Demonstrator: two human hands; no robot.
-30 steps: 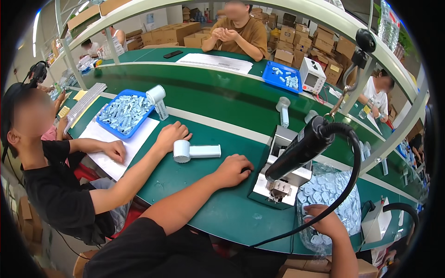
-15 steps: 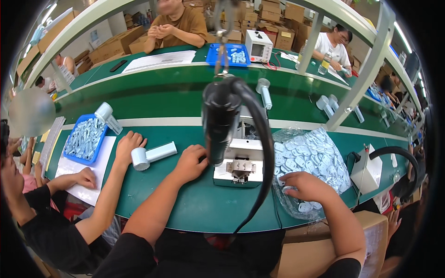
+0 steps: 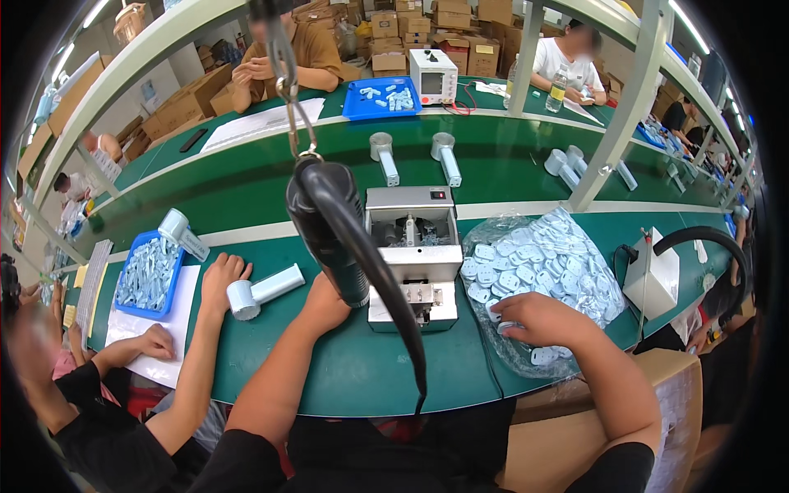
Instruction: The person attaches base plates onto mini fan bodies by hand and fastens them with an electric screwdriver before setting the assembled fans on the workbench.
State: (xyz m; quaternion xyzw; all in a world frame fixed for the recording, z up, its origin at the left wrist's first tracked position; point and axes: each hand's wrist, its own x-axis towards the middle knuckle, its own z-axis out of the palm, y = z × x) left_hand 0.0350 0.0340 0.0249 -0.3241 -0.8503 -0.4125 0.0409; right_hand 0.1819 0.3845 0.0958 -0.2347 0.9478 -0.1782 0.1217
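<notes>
The person's right hand (image 3: 538,319) is reaching into the clear plastic bag (image 3: 516,360), with its fingers curling narrowly over the flat pale blue pieces (image 3: 567,279); whether it is actually pinching 1 is staying unclear. The left hand (image 3: 327,309) is resting on the green tabletop (image 3: 353,374), partly hiding behind the hanging black power driver (image 3: 325,218), so I cannot tell whether it is holding anything.

As for progress, handling of the pieces is seemingly only at the picking-up point: a large heap is lying loose in the bag, right of the metal machine (image 3: 411,264), and no piece is showing on that machine's front. Behind it, 2 pale handheld devices, a left device (image 3: 384,160) and a right device (image 3: 447,163), are lying on the green belt (image 3: 296,177); whether they are finished, the view is not showing. Another device (image 3: 267,289) is lying near a co-worker's hand (image 3: 222,281).
</notes>
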